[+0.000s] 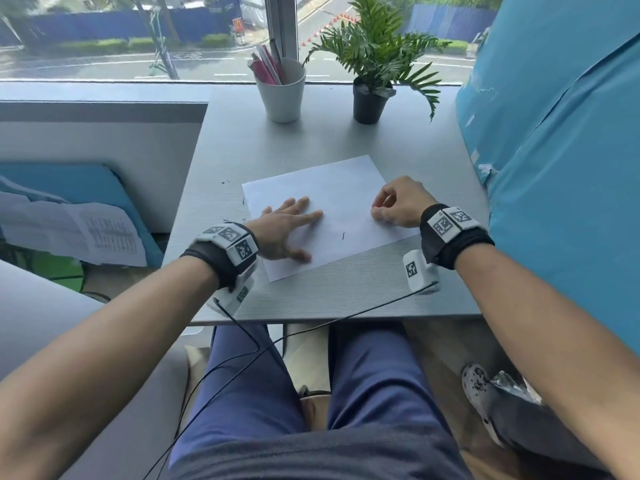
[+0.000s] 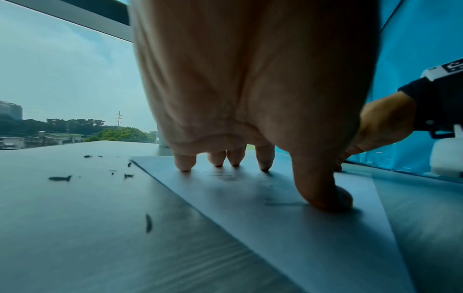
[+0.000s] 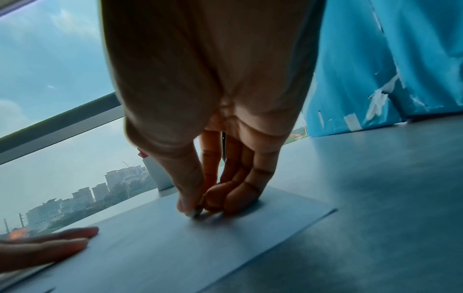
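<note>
A white sheet of paper lies askew on the grey table. My left hand presses flat on the sheet's left part, fingers spread and straight; the left wrist view shows its fingertips and thumb down on the paper. My right hand rests on the sheet's right part with its fingers curled. In the right wrist view its thumb and forefinger pinch a small grey bit against the paper; what the bit is cannot be told. A thin dark curl lies on the sheet between the hands.
A white cup of pens and a potted plant stand at the table's far edge by the window. A blue covered bulk borders the right side. Several dark scraps lie on the table left of the paper.
</note>
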A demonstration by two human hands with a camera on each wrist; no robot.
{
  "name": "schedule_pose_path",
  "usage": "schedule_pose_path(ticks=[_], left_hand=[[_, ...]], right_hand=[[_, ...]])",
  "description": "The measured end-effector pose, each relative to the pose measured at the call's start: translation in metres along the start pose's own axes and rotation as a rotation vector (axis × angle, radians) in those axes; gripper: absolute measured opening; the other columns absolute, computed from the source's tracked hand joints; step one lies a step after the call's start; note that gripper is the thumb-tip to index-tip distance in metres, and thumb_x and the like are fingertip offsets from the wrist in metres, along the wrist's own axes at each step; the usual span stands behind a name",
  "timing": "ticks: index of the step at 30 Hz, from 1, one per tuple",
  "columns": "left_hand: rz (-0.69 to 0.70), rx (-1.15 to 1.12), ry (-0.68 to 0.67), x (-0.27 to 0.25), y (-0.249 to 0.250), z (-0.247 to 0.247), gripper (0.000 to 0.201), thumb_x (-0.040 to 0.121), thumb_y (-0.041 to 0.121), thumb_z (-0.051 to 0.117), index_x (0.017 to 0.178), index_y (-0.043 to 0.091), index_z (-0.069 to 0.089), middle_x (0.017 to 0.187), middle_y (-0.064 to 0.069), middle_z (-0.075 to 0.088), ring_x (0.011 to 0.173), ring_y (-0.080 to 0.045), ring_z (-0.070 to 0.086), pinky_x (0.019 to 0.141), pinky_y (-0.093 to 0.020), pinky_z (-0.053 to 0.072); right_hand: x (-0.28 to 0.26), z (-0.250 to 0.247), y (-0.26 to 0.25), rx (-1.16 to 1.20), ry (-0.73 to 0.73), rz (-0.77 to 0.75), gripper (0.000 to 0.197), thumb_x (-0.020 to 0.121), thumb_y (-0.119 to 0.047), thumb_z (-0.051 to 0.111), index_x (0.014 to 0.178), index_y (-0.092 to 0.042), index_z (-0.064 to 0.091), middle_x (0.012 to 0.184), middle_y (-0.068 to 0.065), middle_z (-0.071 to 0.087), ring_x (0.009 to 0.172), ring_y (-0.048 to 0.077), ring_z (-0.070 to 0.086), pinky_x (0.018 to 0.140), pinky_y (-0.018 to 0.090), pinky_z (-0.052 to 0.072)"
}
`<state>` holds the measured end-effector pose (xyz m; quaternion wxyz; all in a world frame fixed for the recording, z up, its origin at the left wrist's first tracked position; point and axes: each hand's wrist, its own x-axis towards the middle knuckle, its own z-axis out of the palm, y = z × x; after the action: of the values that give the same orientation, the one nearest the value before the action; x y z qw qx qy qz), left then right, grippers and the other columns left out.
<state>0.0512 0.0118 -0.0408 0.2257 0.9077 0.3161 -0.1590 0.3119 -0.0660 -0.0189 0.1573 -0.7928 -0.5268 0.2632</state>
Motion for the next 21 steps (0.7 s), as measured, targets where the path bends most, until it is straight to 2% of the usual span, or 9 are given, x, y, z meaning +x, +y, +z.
schedule_pose_path(ticks=[3,5,9,13,15,18,21], left_hand=[[-0.017,-0.003,-0.001,0.001,0.004,-0.001,0.103,0.079,0.061,0.069,0.156,0.043,0.002,0.164,0.0,-0.015,0.151,-0.021,-0.014,0.118,-0.058,-0.002],[-0.04,0.007,-0.018,0.004,0.007,-0.005,0.105,0.076,0.062,0.071,0.155,0.046,0.003,0.164,0.003,-0.017,0.15,-0.022,-0.015,0.117,-0.062,-0.002],[-0.058,0.037,-0.059,0.007,0.004,-0.008,0.113,0.069,0.068,0.072,0.153,0.051,-0.002,0.163,0.006,-0.021,0.149,-0.023,-0.019,0.116,-0.066,-0.004],[-0.058,0.054,-0.081,0.007,0.004,-0.009,0.119,0.067,0.071,0.073,0.152,0.05,-0.006,0.161,0.006,-0.025,0.148,-0.023,-0.024,0.115,-0.066,-0.007],[-0.066,0.05,-0.088,0.007,0.004,-0.009,0.12,0.067,0.07,0.073,0.153,0.048,-0.007,0.161,0.006,-0.027,0.148,-0.023,-0.025,0.115,-0.065,-0.008],[-0.063,0.054,-0.09,0.008,0.003,-0.008,0.121,0.067,0.071,0.074,0.153,0.048,-0.008,0.161,0.005,-0.027,0.148,-0.024,-0.025,0.115,-0.065,-0.008],[-0.058,0.057,-0.085,0.009,0.004,-0.007,0.12,0.067,0.07,0.074,0.153,0.048,-0.007,0.162,0.004,-0.025,0.148,-0.025,-0.023,0.115,-0.065,-0.007]], right_hand=[[0.001,-0.002,-0.01,-0.103,0.027,-0.028,0.009,0.079,-0.015,0.072,0.087,-0.011,0.077,0.087,0.004,0.072,0.079,0.014,0.062,0.076,0.021,0.049],[-0.001,0.005,-0.023,-0.149,0.074,-0.11,0.007,0.079,-0.013,0.072,0.084,-0.011,0.077,0.086,0.004,0.073,0.078,0.013,0.062,0.079,0.023,0.052],[-0.01,0.03,-0.05,-0.102,-0.012,-0.275,0.009,0.078,-0.018,0.076,0.085,-0.015,0.078,0.083,-0.001,0.072,0.076,0.009,0.065,0.073,0.018,0.052],[-0.002,0.034,-0.054,-0.095,0.065,-0.231,0.011,0.079,-0.02,0.071,0.085,-0.015,0.078,0.088,0.002,0.073,0.084,0.015,0.067,0.079,0.022,0.053],[-0.013,0.046,-0.058,-0.133,0.019,-0.282,0.009,0.08,-0.019,0.071,0.085,-0.015,0.078,0.087,0.002,0.073,0.082,0.014,0.066,0.08,0.027,0.057],[-0.034,0.052,-0.065,-0.146,-0.144,-0.407,0.011,0.078,-0.019,0.071,0.085,-0.015,0.078,0.083,0.001,0.074,0.076,0.012,0.067,0.076,0.026,0.056],[-0.012,0.031,-0.055,-0.142,-0.029,-0.298,0.013,0.079,-0.02,0.071,0.087,-0.013,0.079,0.087,0.002,0.075,0.082,0.015,0.068,0.076,0.02,0.051]])
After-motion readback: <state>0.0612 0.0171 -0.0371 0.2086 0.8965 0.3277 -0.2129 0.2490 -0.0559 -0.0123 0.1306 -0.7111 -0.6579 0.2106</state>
